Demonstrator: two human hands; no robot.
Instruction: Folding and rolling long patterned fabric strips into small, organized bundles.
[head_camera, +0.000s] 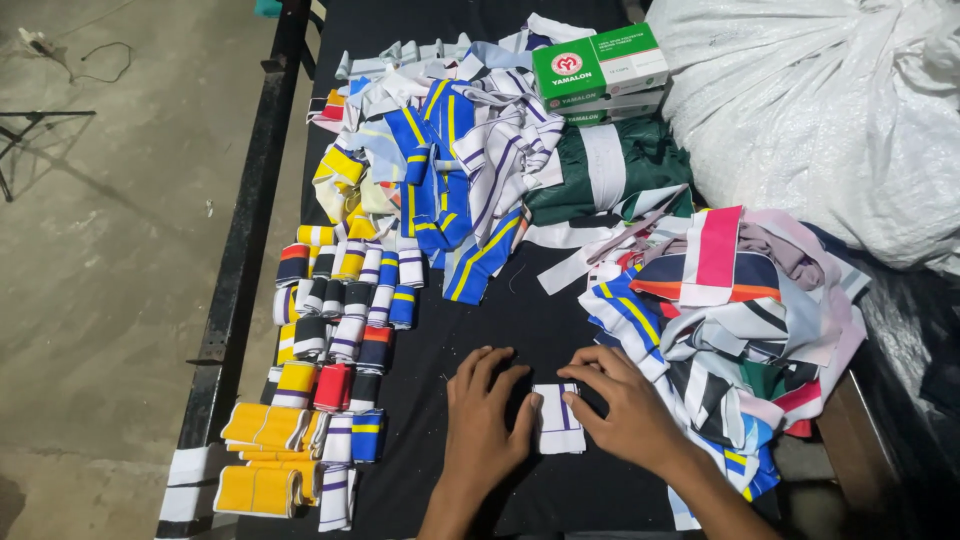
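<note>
**Both hands pressed around a white knit strip at the bottom centre of the frame**

The left hand (483, 412) lies flat on the black table (500, 310), fingers spread and released, its thumb side touching the white rib-knit strip with purple stripes (558, 420). The right hand (622, 405) arches over the strip's right edge, fingertips pressing it down, gripping nothing else.

To the left of the frame sit rows of folded striped cuffs (345, 310), with yellow folded pieces (262, 455) at the lower left. A loose blue-and-yellow heap (440, 170) fills the upper centre, and a tangled mixed pile (730, 300) lies just beside the right hand. A green-and-white box (598, 62) and a white woven sack (820, 110) occupy the upper right.

Judging from the neat rows, folding well probably means squaring the strip's edges, keeping the stripes aligned, and pressing the crease flat with both palms so it matches the folded pieces in width.
</note>
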